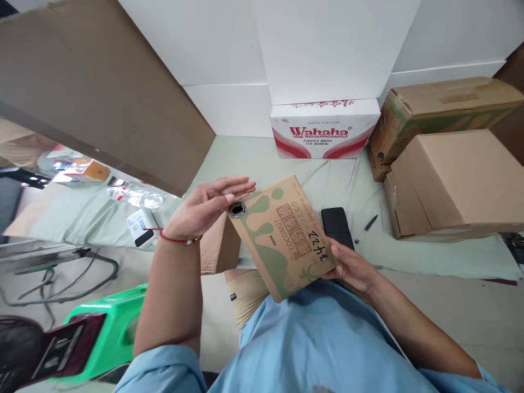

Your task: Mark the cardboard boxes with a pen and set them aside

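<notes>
Left hand (pixel 207 210) open, fingers straight, at far-left corner of carton (pixel 278 234), perhaps steadying it; carton tilted above near table (pixel 393 254) edge, printed face up; right hand (pixel 352 266) grips its right edge, likely bearing weight

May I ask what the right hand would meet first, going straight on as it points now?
Most likely the brown cardboard box with green printing: the right hand grips its edge, though depth underneath is unclear.

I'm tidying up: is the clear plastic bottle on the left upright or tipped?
Tipped: the clear plastic bottle lies on its side, its length stretched along the pale green cloth.
</notes>
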`<state>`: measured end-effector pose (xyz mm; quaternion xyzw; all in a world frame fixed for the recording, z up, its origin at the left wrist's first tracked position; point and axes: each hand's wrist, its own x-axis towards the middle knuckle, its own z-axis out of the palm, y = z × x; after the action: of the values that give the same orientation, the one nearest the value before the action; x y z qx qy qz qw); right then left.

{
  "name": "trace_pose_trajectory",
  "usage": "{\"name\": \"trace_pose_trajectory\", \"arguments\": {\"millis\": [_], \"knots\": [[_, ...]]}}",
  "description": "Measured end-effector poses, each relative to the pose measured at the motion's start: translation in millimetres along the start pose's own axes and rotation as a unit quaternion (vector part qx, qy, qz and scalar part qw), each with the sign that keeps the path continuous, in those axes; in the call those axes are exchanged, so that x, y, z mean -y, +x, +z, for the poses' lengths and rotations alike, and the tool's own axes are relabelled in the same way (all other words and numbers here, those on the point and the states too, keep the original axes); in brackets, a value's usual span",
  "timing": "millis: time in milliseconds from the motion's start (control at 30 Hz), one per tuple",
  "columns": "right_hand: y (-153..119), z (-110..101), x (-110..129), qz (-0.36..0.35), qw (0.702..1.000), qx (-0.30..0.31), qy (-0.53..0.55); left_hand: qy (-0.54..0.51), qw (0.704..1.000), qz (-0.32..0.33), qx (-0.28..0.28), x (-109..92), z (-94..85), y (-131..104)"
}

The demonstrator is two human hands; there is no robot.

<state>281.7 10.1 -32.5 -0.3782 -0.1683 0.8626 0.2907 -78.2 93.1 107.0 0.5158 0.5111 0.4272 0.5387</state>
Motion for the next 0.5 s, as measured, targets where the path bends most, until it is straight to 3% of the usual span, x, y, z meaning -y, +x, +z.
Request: {"name": "trace_pose_trajectory", "arguments": {"millis": [133, 200, 300, 400, 500], "knots": [[-9, 13, -1, -0.013, 0.998, -0.045, -0.046, -0.064, 0.997, 0.027, -0.018, 22, 8.8, 15], [-13, 22, 0, -0.015, 0.994, -0.072, -0.078, -0.037, 0.997, 0.032, -0.059, 39, 16.1, 27], [-21, 30, -1, 0.002, 0.988, -0.06, -0.139, 0.048, 0.993, 0.007, -0.11, 66, 27.2, 45], [-30, 22, 0, 0.008, 0.976, -0.045, -0.211, 0.073, 0.991, -0.011, -0.11, 85, 32.1, 52], [-38, -1, 13, -0.049, 0.934, -0.116, -0.334, 0.156, 0.978, 0.002, -0.14, 88, 33.1, 41]]}}
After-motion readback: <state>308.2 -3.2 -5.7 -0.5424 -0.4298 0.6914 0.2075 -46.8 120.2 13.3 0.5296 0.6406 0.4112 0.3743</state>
